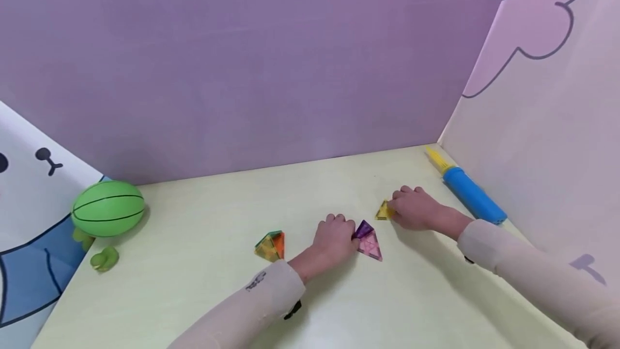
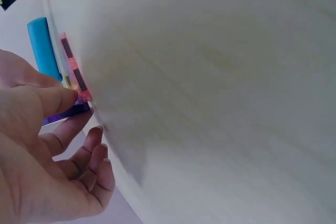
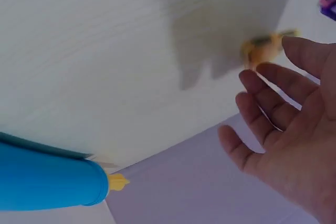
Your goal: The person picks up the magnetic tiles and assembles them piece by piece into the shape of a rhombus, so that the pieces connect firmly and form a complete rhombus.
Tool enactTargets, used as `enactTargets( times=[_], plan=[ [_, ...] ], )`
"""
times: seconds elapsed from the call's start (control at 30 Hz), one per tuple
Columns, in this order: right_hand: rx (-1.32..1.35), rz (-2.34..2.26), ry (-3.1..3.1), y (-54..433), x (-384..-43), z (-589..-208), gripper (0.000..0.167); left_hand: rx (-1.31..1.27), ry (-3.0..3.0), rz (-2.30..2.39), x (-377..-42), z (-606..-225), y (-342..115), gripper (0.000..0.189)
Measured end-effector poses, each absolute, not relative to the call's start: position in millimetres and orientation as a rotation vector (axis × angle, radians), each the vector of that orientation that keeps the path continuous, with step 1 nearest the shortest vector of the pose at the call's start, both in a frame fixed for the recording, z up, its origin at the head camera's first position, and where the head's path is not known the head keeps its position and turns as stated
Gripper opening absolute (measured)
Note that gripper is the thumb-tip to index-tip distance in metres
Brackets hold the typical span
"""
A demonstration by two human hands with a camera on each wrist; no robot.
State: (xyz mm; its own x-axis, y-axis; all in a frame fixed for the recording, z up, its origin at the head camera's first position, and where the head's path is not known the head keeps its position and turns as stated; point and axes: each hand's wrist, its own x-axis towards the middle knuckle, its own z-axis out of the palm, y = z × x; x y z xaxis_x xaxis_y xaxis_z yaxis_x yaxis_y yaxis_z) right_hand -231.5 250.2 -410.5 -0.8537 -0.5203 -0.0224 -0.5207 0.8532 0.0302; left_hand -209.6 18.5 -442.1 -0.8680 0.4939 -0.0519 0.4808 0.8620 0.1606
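Observation:
My left hand (image 1: 334, 238) pinches a purple magnetic tile (image 1: 363, 229) between thumb and forefinger at the middle of the table. A pink triangular magnetic tile (image 1: 370, 245) adjoins the purple one; the left wrist view shows dark strips along the pink tile's edge (image 2: 80, 80). Farther right, the thumb and forefinger of my right hand (image 1: 415, 209) are on a small yellow triangular magnetic tile (image 1: 382, 211). In the right wrist view the yellow tile (image 3: 257, 53) is blurred between the fingertips, and the other fingers are loosely bent.
Left of my left hand stands a small peaked piece of orange, yellow and green tiles (image 1: 270, 246). A blue pump with a yellow nozzle (image 1: 472, 193) lies by the right wall. At the far left are a green ball (image 1: 108, 209) and a small green toy (image 1: 104, 259).

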Motion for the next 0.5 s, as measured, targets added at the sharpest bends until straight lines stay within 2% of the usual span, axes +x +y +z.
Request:
enactTargets(
  times=[0.23,0.5],
  plan=[
    [-0.783,-0.077,2.892,265,-242,-415,0.051,0.756,2.899,0.213,-211,-440,19,0.032],
    [-0.72,-0.162,2.894,273,-236,-421,0.051,0.755,2.887,0.16,-212,-439,21,0.034]
  ],
)
